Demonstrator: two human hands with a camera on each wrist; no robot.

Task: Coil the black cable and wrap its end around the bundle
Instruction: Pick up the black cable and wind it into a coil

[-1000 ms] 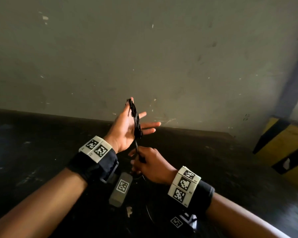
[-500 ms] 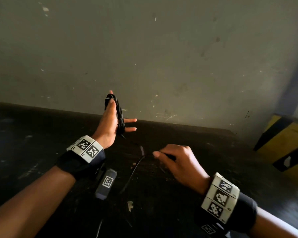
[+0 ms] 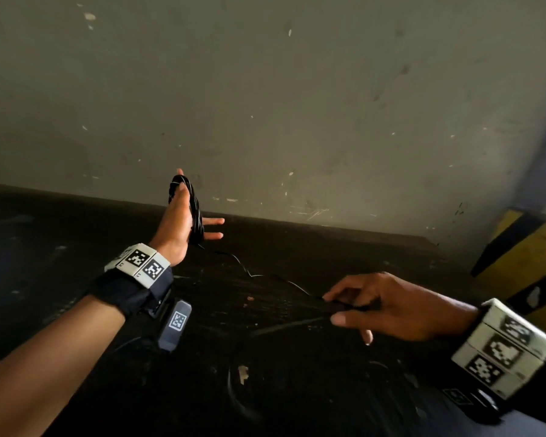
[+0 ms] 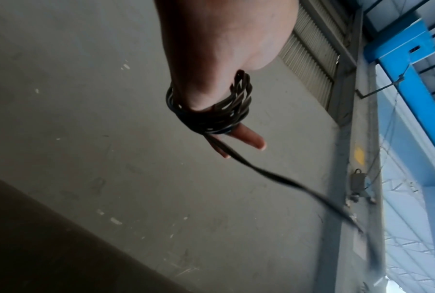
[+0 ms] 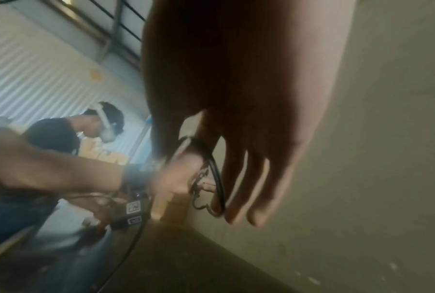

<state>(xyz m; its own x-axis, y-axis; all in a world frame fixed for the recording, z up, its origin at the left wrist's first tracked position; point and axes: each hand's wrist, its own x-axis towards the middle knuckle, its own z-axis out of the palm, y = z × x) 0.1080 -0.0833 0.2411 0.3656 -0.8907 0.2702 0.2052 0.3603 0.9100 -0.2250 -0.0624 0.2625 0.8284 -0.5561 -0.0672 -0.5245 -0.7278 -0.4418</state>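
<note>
The black cable is wound in several loops as a coil [image 3: 195,212] round my left hand [image 3: 175,230], which stands upright with straight fingers above the dark table. In the left wrist view the coil [image 4: 208,117] wraps the palm and fingers [image 4: 249,138]. A free strand [image 3: 249,273] runs from the coil down and right to my right hand [image 3: 388,304]. That hand pinches the cable's end [image 3: 339,306] between thumb and fingers, low over the table. The right wrist view is blurred and shows the cable [image 5: 217,178] beside the fingers [image 5: 256,178].
The dark, scuffed table [image 3: 297,373] meets a grey wall [image 3: 297,105] at the back. A yellow and black striped barrier [image 3: 524,257] stands at the right. A small dark device [image 3: 176,323] hangs under my left wrist. Another person [image 5: 55,136] stands off to the left.
My right hand has moved right and away from the left hand, drawing the free strand out between them. The left hand with the coil has shifted left.
</note>
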